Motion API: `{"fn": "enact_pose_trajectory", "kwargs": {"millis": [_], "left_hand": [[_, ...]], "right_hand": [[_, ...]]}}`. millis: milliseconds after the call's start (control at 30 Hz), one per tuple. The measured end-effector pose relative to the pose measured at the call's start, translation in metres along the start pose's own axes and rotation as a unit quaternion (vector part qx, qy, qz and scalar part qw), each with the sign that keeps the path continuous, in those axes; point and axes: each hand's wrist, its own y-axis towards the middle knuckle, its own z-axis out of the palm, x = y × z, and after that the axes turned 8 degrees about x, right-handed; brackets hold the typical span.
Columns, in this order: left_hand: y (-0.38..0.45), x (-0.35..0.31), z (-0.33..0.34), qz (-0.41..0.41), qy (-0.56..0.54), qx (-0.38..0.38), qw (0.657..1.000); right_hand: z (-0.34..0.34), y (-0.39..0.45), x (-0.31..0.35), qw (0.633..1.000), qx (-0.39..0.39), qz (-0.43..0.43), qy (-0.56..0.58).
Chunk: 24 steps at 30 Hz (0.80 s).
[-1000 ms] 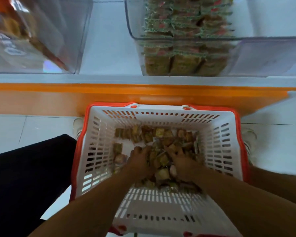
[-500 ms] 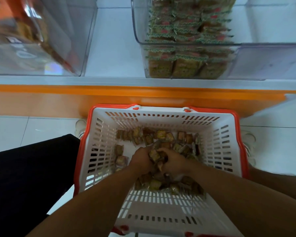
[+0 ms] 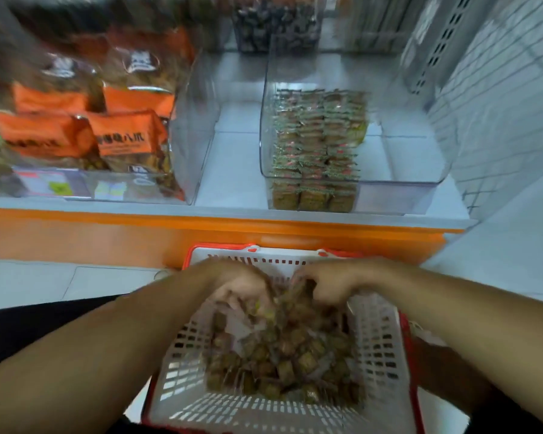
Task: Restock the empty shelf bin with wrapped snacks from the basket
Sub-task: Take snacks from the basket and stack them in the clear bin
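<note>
over slotted plastic basket, left hand & right hand clutch crinkly wrapped snacks.

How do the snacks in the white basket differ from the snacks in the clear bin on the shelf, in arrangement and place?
The snacks in the basket lie in a loose, jumbled heap; the snacks in the clear bin stand in neat rows, filling only its left part. The basket sits low, below the orange shelf edge; the bin rests on the shelf. Both hands, left and right, lift a handful from the basket heap; nobody touches the bin's rows. Both look like small brownish wrapped pieces.
</note>
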Motion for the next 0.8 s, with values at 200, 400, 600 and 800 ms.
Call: {"fn": "enact_pose_trajectory", "kwargs": {"millis": [200, 400, 600, 800], "left_hand": [[-0.109, -0.052, -0.008, 0.152, -0.099, 0.028, 0.983], [-0.142, -0.072, 0.008, 0.352, -0.309, -0.003, 0.884], [-0.133, -0.083, 0.020, 0.402, -0.457, 0.037, 0.793], [-0.141, -0.085, 0.014, 0.416, -0.466, 0.041, 0.780]], "right_hand": [[-0.065, -0.120, 0.039, 0.929, -0.076, -0.243, 0.270], [-0.071, -0.146, 0.055, 0.818, -0.154, -0.294, 0.470], [-0.068, -0.130, 0.055, 0.775, -0.257, -0.262, 0.514], [-0.066, -0.120, 0.055, 0.734, -0.306, -0.264, 0.545]]}}
